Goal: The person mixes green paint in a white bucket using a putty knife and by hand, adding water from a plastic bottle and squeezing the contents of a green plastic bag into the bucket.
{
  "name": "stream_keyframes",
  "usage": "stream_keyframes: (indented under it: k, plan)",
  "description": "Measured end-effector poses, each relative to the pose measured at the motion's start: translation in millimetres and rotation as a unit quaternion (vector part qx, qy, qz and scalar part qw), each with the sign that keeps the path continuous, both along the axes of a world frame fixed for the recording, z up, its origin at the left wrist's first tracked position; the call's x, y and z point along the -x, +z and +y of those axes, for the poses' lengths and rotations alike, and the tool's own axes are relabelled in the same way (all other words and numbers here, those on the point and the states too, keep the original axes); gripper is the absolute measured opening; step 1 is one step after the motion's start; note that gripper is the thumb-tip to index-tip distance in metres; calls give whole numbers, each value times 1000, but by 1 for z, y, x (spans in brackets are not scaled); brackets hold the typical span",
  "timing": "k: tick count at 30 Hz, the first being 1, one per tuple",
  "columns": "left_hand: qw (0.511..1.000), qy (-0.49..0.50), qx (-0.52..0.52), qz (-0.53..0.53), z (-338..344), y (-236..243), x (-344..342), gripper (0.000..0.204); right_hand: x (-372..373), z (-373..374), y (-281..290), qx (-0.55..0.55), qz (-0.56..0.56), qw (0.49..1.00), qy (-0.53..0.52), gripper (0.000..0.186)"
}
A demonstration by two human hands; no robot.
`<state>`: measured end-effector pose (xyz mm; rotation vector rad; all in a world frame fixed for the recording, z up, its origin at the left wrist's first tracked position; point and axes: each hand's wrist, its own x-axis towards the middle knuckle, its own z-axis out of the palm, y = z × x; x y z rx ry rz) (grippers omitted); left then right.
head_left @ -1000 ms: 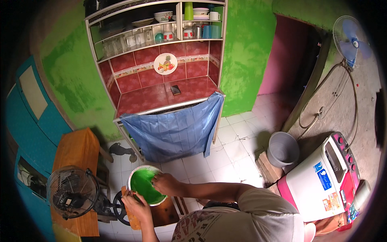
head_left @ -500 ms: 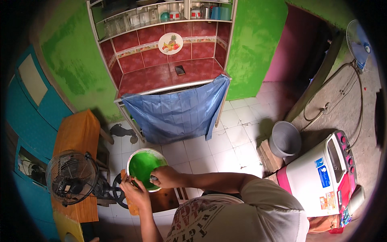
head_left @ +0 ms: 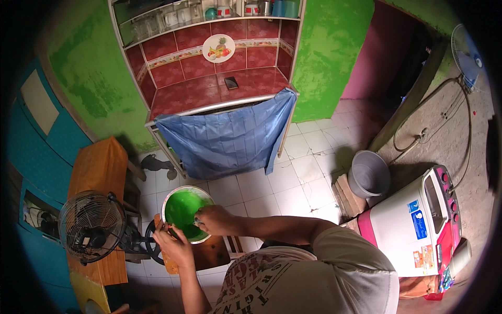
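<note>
A white-rimmed round bowl (head_left: 184, 201) holding smooth bright green contents sits over a brown wooden chair or stool (head_left: 212, 256) at the lower middle. My right hand (head_left: 212, 220) reaches into its right side, closed around a small greyish tool that is partly hidden by my fingers. My left hand (head_left: 175, 243) is curled at the bowl's near left rim, fingers closed on it.
A black standing fan (head_left: 94, 225) stands by an orange wooden table (head_left: 99, 162) on the left. Ahead is a tiled shelf unit (head_left: 214, 94) draped with blue plastic (head_left: 225, 141). On the right are a grey bucket (head_left: 366, 170), a washing machine (head_left: 392, 235) and a wall fan (head_left: 463, 52).
The view has shifted, so the surroundings sit higher in the picture. My right hand has moved toward the bowl's near side, while my left hand stays at its rim.
</note>
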<state>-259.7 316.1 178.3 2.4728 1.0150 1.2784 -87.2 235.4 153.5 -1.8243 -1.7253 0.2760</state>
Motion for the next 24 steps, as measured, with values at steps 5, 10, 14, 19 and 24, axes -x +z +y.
stream_keyframes:
  k: [5,10,14,19,24]
  plan:
    - [1000,1,-7,3,5,-6,1,14,-10,-2,1,-42,-76,996,-14,26]
    - [1000,-2,-1,4,2,0,2,14,-10,4,18,-134,-168,976,-31,20]
    - [1000,-6,0,3,1,2,-1,14,-13,11,6,-132,-219,966,-24,18]
    - [1000,-3,-5,7,1,-3,-2,15,-5,9,-19,-7,-191,981,20,21]
    - [1000,-8,22,-15,2,-3,0,15,8,1,0,27,0,1000,0,29]
